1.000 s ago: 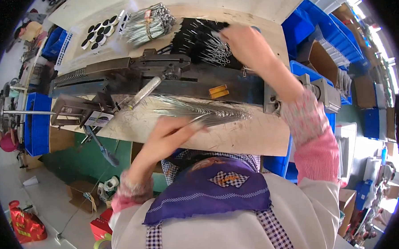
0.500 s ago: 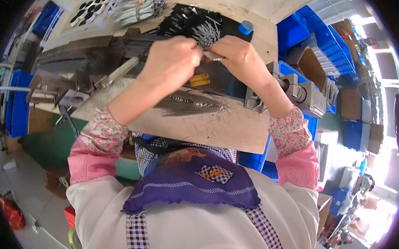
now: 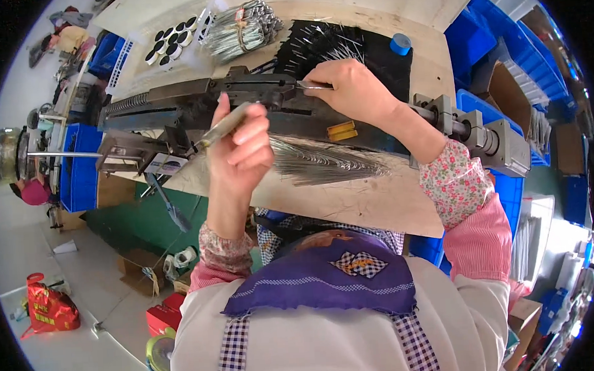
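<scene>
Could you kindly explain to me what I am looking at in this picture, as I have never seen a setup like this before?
There is no robot here: a person works with bare hands, and a wide fisheye camera worn on their head looks down, so straight edges appear bent. The left hand is closed in a grip on a bundle of thin silvery metal rods. The right hand pinches one thin metal pin at the top of a long dark grey metal machine that lies across the pale wooden workbench. On the bench lie a fanned-out pile of loose silvery rods, a black mat strewn with pins, tied bundles of rods, a small blue roll and a white tray of black discs. Blue plastic crates stand to the right.
</scene>
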`<state>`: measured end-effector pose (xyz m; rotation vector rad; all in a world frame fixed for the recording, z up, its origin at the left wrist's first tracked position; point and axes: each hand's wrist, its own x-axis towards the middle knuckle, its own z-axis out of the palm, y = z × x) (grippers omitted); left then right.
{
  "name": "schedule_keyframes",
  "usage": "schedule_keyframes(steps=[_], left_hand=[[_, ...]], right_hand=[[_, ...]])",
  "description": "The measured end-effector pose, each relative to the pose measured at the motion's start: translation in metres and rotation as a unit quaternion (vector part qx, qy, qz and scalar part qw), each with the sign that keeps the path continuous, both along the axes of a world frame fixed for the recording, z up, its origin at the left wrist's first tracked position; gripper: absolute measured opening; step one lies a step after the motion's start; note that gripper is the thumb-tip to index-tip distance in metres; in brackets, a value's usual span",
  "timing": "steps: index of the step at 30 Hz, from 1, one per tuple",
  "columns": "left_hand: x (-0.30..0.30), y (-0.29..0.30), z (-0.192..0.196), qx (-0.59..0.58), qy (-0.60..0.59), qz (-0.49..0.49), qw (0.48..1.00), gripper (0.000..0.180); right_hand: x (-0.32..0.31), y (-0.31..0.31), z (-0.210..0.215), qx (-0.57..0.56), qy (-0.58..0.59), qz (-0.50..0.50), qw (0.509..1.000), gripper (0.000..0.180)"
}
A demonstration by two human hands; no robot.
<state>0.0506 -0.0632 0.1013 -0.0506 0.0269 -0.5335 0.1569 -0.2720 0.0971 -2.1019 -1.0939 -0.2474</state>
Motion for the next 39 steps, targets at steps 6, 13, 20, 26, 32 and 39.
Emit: schedule_keyframes(steps=[6, 13, 20, 26, 32, 39], left_hand=[[-0.011, -0.041, -0.080, 0.792, -0.240, 0.234, 0.510, 0.025], [-0.044, 0.021, -0.067, 0.750, -0.035, 0.136, 0.646, 0.035], [-0.043, 0.106, -0.079, 0.619, 0.121, 0.281, 0.723, 0.038], [-0.053, 0.058, -0.087, 0.565, 0.087, 0.397, 0.718, 0.024], [-0.001, -0.081, 0.003, 0.453, -0.250, 0.030, 0.855, 0.025], [0.024, -0.103, -0.026, 0.466, -0.017, 0.093, 0.880, 0.024]], right_hand=[[-0.003, 0.008, 0.002, 0.003, -0.007, 0.000, 1.000, 0.013], [-0.075, -0.012, 0.000, -0.094, -0.106, -0.040, 0.989, 0.032], [-0.043, -0.030, -0.067, -0.154, 0.015, -0.130, 0.979, 0.014], [-0.081, -0.067, -0.022, -0.163, 0.046, -0.089, 0.982, 0.014], [-0.108, -0.092, 0.045, -0.177, 0.233, -0.094, 0.952, 0.013], [-0.106, -0.105, 0.058, -0.117, 0.190, -0.096, 0.970, 0.012]])
